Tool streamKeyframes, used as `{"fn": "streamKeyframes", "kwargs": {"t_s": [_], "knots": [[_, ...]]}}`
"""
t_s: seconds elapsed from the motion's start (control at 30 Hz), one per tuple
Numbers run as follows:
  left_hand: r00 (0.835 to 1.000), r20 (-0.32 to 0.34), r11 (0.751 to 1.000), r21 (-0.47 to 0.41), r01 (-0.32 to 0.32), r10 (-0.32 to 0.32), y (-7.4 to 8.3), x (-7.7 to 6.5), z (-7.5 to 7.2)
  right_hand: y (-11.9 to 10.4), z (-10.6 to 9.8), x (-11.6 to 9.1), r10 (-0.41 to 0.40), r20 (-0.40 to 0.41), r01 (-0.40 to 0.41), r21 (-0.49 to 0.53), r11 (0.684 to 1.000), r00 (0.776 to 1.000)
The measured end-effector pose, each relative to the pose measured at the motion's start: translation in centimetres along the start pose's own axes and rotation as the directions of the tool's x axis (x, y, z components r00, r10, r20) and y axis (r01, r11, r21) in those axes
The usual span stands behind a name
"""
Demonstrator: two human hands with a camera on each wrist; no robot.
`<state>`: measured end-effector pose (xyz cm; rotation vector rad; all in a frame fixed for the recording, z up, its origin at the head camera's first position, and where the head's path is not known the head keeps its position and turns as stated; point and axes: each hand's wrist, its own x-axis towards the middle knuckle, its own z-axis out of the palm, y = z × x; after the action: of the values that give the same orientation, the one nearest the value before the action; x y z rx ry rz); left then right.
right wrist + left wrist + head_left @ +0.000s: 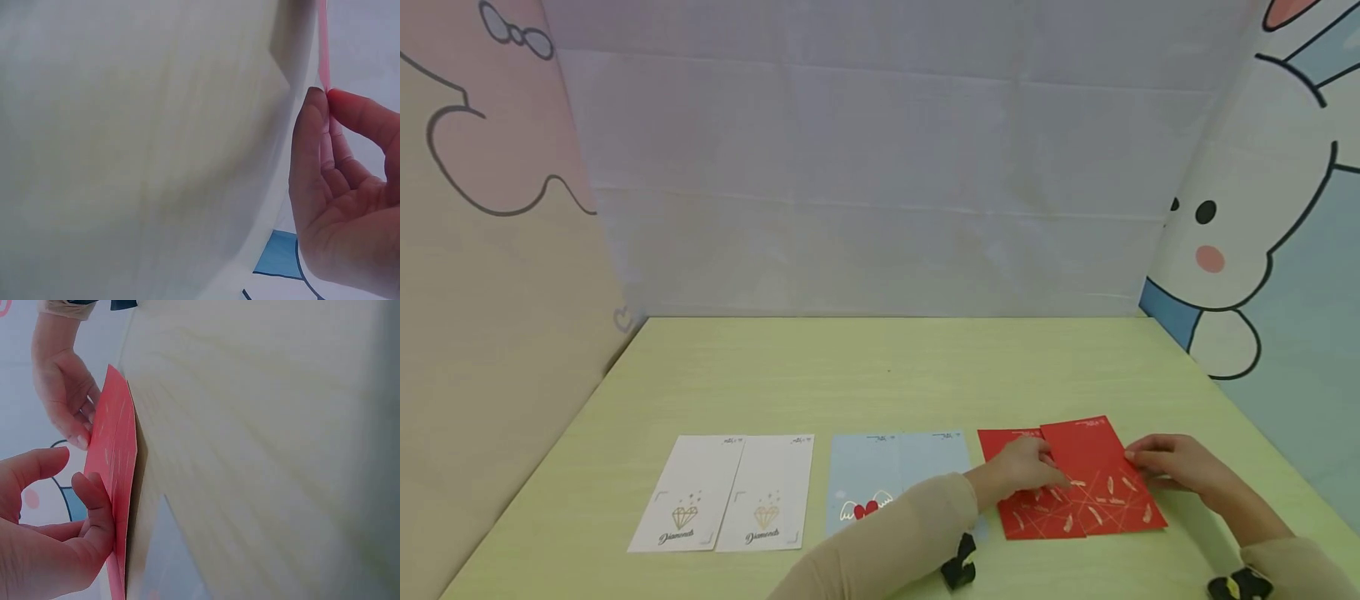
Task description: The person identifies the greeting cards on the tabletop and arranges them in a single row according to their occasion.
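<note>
Two flat red cards (1090,450) with feather and line prints lie side by side at the right, the right one overlapping the left one (992,442). My right hand (1183,467) pinches the right card's outer edge between thumb and forefinger. In the right wrist view, that edge (323,44) runs up from the fingertips. My left hand (1024,467) rests its bent fingers on the red cards near where they overlap. In the left wrist view, its thumb (44,465) stands apart from the card, which is slightly raised off the table.
Two white cards (700,479) with gold diamond prints lie on the left of the pale table (850,375). Between them and the red cards are light blue cards (861,467) with a winged heart print, partly covered by my left sleeve (887,533). Patterned walls (1300,333) border both sides.
</note>
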<state>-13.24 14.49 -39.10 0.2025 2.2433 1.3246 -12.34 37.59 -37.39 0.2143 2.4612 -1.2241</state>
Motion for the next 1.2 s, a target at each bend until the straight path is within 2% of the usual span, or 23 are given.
{"fn": "streamKeyframes", "kwargs": {"t_s": [0.17, 0.5, 0.73, 0.93, 1.2], "knots": [[1.000, -0.010, 0.997, 0.082, 0.014, -0.013, 0.11, 0.17, 0.19, 0.10, 0.01, 0.08, -0.008, -0.005, 0.008, -0.017, 1.000, 1.000], [1.000, 0.000, 0.995, 0.100, 0.003, -0.003, 0.37, -0.15, 0.06, 0.42, -0.03, 0.12, -0.001, -0.019, 0.001, -0.009, 1.000, 1.000], [1.000, 0.014, 0.989, 0.150, -0.016, 0.014, 0.45, -0.19, 0.28, 0.37, 0.07, 0.07, 0.003, -0.010, -0.003, -0.010, 1.000, 1.000], [1.000, 0.016, 0.990, 0.142, -0.014, 0.012, 0.37, 0.00, 0.49, 0.30, 0.10, 0.21, 0.000, -0.020, -0.001, -0.044, 0.999, 1.000], [1.000, 0.013, 0.991, 0.132, -0.023, 0.022, 0.14, -0.02, 0.45, 0.07, 0.20, 0.39, -0.027, 0.006, 0.027, -0.037, 0.999, 1.000]]}}
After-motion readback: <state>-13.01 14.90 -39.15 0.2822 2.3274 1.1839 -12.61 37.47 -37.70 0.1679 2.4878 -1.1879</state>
